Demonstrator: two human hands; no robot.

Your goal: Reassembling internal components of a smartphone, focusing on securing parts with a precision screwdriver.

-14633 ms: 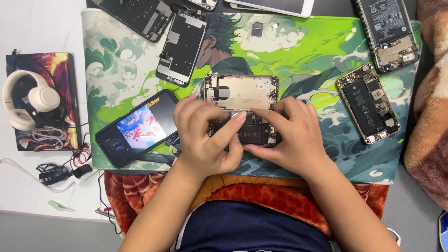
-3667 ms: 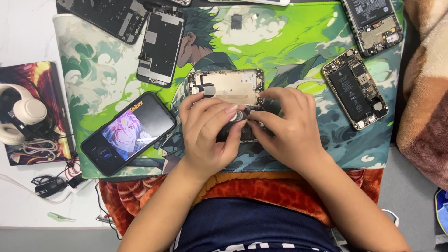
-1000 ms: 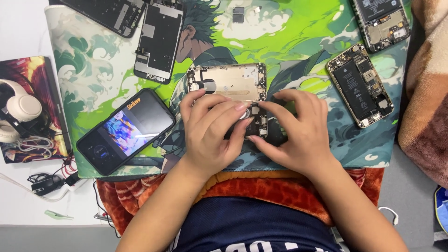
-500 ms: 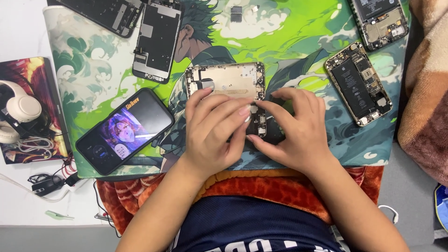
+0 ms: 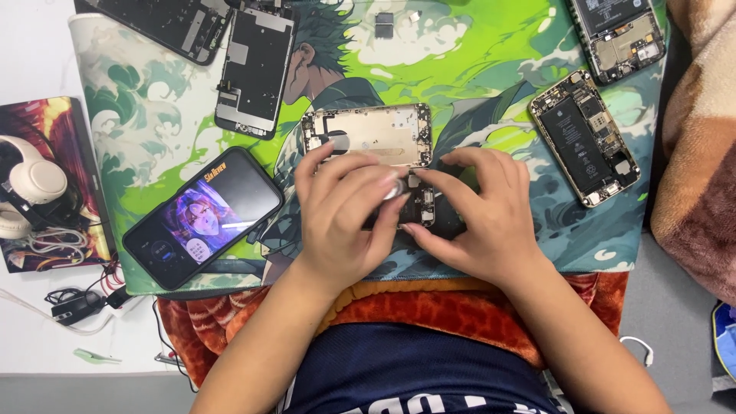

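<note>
Down from the head camera, 2 hands meet over 1 gutted phone shell (image 5: pixel 368 136), gold-coloured and lying open side up at the middle of the printed green mat (image 5: pixel 138 115) on the counter. The left hand (image 5: pixel 345 215) has its fingers curled onto the shell's lower edge, pinching a small silvery part (image 5: pixel 395 186) at its fingertips. The right hand (image 5: pixel 483 215) lies at 3 o'clock of the left, fingers bent and pressing on a dark phone part (image 5: pixel 420 208) just below the shell; whether it grips it I cannot tell.

Counted around them: 2 opened phones with batteries showing at 2 o'clock, the nearer (image 5: pixel 585 138) and the farther (image 5: pixel 619 34); 2 dark screen assemblies at 11 o'clock, one (image 5: pixel 255 70) beside the other (image 5: pixel 172 27); 1 lit phone (image 5: pixel 203 218) at 9 o'clock, its screen showing a cartoon face; 1 pair of cream headphones (image 5: pixel 31 184) at the far 9 o'clock edge.

Compared with half a second earlier, the hands sit in nearly the same spot, and the lit screen shows a different picture.
</note>
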